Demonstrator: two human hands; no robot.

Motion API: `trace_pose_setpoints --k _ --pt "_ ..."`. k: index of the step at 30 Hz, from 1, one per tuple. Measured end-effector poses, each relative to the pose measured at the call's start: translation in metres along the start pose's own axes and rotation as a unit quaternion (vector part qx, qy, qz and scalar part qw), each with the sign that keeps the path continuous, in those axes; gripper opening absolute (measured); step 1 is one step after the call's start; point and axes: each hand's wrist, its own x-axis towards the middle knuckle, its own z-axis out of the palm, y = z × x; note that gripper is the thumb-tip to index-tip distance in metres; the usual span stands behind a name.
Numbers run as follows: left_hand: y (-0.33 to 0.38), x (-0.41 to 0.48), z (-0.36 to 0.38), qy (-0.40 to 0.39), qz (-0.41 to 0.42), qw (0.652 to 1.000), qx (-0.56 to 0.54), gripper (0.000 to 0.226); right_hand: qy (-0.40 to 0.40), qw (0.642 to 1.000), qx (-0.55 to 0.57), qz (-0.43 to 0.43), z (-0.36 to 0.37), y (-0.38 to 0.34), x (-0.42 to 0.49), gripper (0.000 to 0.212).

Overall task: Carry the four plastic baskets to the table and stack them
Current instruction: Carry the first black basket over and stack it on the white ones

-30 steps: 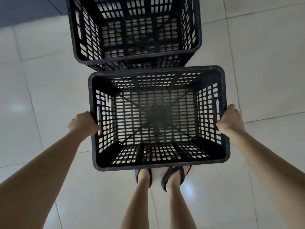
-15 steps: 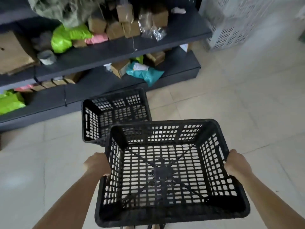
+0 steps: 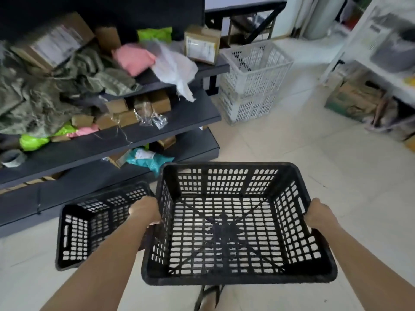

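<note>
I hold an empty black slotted plastic basket (image 3: 226, 274) in the air in front of me, above the tiled floor. My left hand (image 3: 145, 210) grips its left rim and my right hand (image 3: 318, 215) grips its right rim. A second black basket (image 3: 74, 234) stands on the floor to the lower left, partly behind my left forearm. A dark table (image 3: 244, 9) shows at the top of the view, far ahead.
Dark shelves (image 3: 157, 126) packed with boxes, cloth and bags run along the left. Two stacked white baskets (image 3: 253, 79) stand on the floor ahead. A white rack (image 3: 370, 63) with boxes is at the right. Pale floor tiles lie between them.
The view has swung up and to the right, from the floor to the shelves and room. The held basket has risen and moved right, away from the basket on the floor.
</note>
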Motion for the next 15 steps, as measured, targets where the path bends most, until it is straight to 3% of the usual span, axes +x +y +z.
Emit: trace_pose_setpoints --k 6,8,15 --pt "0.115 0.012 -0.086 0.027 0.03 0.999 -0.018 0.027 0.009 1.0 -0.001 -0.008 -0.095 0.03 0.108 0.022" --pt "0.156 0.019 -0.111 0.031 0.027 0.999 -0.033 0.024 0.012 1.0 0.003 0.002 -0.126 0.041 0.152 0.028" --pt "0.305 0.043 -0.2 0.064 -0.002 0.992 -0.109 0.042 0.013 0.998 -0.015 -0.052 -0.242 0.061 0.325 0.029"
